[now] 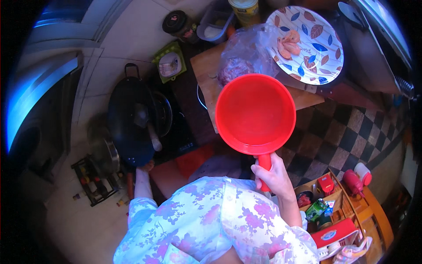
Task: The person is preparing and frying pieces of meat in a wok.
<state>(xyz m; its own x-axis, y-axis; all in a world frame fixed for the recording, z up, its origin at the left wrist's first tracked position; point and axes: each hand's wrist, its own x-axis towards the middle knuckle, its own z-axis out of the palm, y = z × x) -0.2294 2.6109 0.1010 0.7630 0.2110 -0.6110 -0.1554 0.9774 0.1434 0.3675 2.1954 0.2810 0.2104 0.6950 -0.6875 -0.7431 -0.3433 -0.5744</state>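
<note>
A red plastic dipper [255,114] is held by its handle in my right hand [273,175], above the near edge of a wooden cutting board [206,66]. Liquid seems to lie inside it. My left hand [147,166] is at the near end of a dark wok [127,99], apparently on its handle, which is mostly hidden. A spatula with a wooden handle [154,137] rests in the wok. Behind the dipper, a clear plastic bag [249,46] with reddish contents lies on the board. A leaf-patterned plate [324,43] holds several peeled shrimp [289,45].
A knife [311,88] lies below the plate on the board. A green-rimmed dish [169,64], a dark-lidded jar [179,26] and a plastic container [214,28] stand along the wall. At lower right, a wooden organizer [346,201] holds packages; a pot lid [112,155] is at left.
</note>
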